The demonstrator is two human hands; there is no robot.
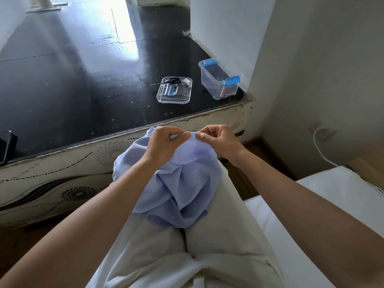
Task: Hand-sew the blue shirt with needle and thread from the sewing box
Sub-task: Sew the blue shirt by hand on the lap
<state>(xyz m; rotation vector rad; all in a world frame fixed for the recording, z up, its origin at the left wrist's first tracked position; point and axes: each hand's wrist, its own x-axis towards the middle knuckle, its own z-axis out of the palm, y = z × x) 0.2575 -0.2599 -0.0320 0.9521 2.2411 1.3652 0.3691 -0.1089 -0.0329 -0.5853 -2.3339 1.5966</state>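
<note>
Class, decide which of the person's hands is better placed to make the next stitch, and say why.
Right. The right hand pinches the needle at the fold; the left hand grips the blue shirt, probably steadying it.

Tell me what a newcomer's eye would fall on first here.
The crumpled light blue shirt on the lap, centre frame, with the left hand pinching its top fold and the right hand pinching a thin metal needle beside it. Beyond, on the dark platform, stands the clear plastic sewing box with blue latches.
</note>
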